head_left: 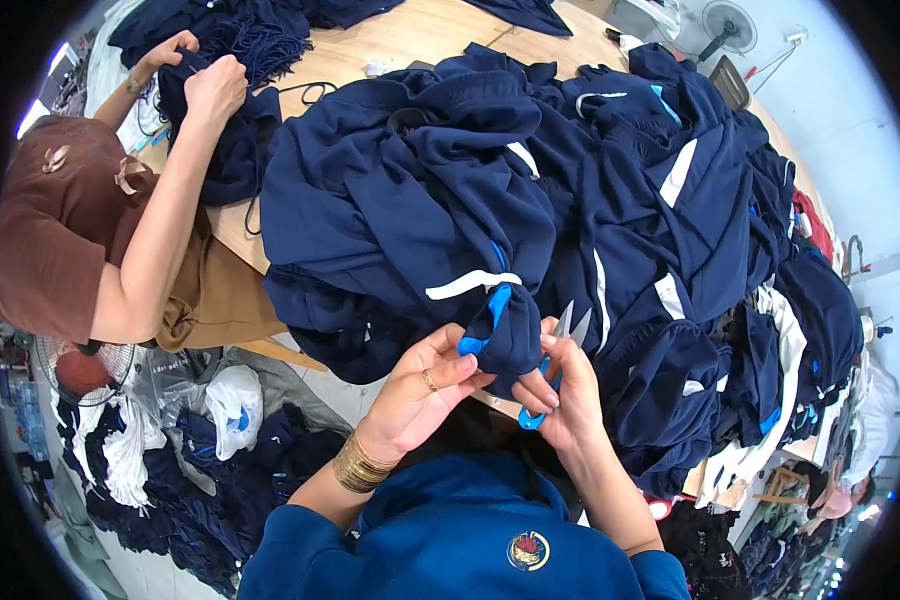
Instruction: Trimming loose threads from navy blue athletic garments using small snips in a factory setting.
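Observation:
A navy garment (513,335) with a bright blue inner trim (492,318) is bunched up in front of me. My left hand (418,392) pinches its edge between thumb and fingers. On the other side, my right hand (570,395) is wrapped round a pair of scissors (574,324) with blue handles, the blades pointing up and away and slightly apart. Its fingertips also touch the garment. A white strip (472,284) lies across the cloth just beyond. Whether the blades touch any cloth or thread I cannot tell.
Navy garments with white and blue trims (410,190) heap over the wooden table (365,45). At the left a co-worker in a brown top (55,220) handles dark cloth (235,150). Dark cloth and a white plastic bag (234,408) lie low on the left. A fan (727,28) stands far right.

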Demonstrator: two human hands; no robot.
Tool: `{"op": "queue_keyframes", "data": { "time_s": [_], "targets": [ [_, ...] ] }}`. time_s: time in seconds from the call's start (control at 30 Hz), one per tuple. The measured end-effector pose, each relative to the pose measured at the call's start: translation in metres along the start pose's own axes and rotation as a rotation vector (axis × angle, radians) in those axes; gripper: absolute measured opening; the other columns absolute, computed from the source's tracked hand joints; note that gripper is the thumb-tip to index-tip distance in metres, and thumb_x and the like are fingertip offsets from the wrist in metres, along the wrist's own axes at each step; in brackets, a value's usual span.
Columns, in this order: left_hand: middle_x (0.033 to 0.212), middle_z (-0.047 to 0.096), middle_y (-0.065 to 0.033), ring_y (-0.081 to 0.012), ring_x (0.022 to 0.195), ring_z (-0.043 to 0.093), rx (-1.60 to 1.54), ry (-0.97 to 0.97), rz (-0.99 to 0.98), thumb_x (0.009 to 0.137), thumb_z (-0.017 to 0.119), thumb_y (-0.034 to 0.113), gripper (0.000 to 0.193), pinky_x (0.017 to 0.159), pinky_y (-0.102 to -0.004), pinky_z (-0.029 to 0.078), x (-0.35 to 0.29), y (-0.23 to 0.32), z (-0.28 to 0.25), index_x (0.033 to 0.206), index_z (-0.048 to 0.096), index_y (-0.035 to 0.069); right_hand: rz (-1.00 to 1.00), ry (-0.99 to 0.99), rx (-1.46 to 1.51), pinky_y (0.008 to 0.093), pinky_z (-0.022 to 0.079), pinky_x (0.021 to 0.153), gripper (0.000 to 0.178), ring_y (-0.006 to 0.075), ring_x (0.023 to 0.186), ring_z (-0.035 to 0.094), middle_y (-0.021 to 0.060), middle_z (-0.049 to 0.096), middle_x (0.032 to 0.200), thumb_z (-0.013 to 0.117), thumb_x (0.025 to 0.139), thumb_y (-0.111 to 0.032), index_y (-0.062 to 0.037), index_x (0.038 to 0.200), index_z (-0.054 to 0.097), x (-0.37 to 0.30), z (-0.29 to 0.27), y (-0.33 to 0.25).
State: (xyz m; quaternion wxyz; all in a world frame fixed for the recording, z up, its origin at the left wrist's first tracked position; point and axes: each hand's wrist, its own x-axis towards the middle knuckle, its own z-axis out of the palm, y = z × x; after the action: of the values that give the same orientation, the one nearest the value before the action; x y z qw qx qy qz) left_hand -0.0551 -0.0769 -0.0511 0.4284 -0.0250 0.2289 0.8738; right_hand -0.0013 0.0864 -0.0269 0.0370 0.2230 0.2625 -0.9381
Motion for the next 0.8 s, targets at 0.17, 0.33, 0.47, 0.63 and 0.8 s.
{"op": "queue_keyframes", "data": {
  "time_s": [0.17,0.33,0.47,0.63,0.8],
  "targets": [
    [0.102,0.056,-0.0058,-0.0147,0.099,0.053,-0.006,0.012,0.065,0.087,0.057,0.009,0.015,0.09,-0.0342,0.042,0.001,-0.004,0.01,0.098,0.047,0.01,0.082,0.007,0.171,0.0203,0.024,0.033,0.008,0.0074,0.035,0.031,0.0039,0.049,0.068,0.046,0.087,-0.012,-0.0075,0.093,0.049,-0.007,-0.011,0.005],
    [0.098,0.058,-0.0053,-0.0151,0.096,0.056,0.021,0.043,0.116,0.089,0.053,0.009,0.013,0.09,-0.0333,0.043,0.0,-0.008,0.016,0.098,0.044,0.012,0.147,0.035,0.243,0.0197,0.024,0.033,0.008,0.0072,0.036,0.031,0.0032,0.048,0.066,0.046,0.087,-0.013,-0.0074,0.092,0.049,-0.013,-0.011,0.008],
    [0.102,0.059,-0.0074,-0.0156,0.095,0.057,0.041,0.019,0.188,0.09,0.051,0.008,0.02,0.086,-0.0321,0.045,-0.001,-0.011,0.017,0.107,0.041,0.01,0.146,0.05,0.191,0.0193,0.024,0.035,0.011,0.0064,0.036,0.03,0.0022,0.047,0.064,0.048,0.087,-0.014,-0.0054,0.093,0.049,-0.017,-0.015,0.013],
    [0.113,0.056,-0.0165,-0.021,0.102,0.058,0.262,0.049,0.261,0.088,0.05,0.004,0.06,0.085,-0.034,0.049,-0.002,-0.012,0.031,0.137,0.017,0.011,0.025,0.1,-0.016,0.0196,0.023,0.036,0.011,0.0055,0.037,0.03,0.0012,0.045,0.062,0.049,0.086,-0.013,-0.0035,0.092,0.05,-0.022,-0.013,0.009],
    [0.115,0.054,-0.02,-0.0205,0.103,0.057,0.331,0.014,0.351,0.085,0.049,-0.009,0.076,0.09,-0.0333,0.046,-0.001,-0.018,0.044,0.141,0.002,0.013,0.02,0.124,-0.046,0.02,0.023,0.037,0.009,0.0053,0.038,0.03,0.0011,0.045,0.062,0.049,0.086,-0.011,-0.0027,0.09,0.051,-0.025,-0.012,0.01]
  ]
}}
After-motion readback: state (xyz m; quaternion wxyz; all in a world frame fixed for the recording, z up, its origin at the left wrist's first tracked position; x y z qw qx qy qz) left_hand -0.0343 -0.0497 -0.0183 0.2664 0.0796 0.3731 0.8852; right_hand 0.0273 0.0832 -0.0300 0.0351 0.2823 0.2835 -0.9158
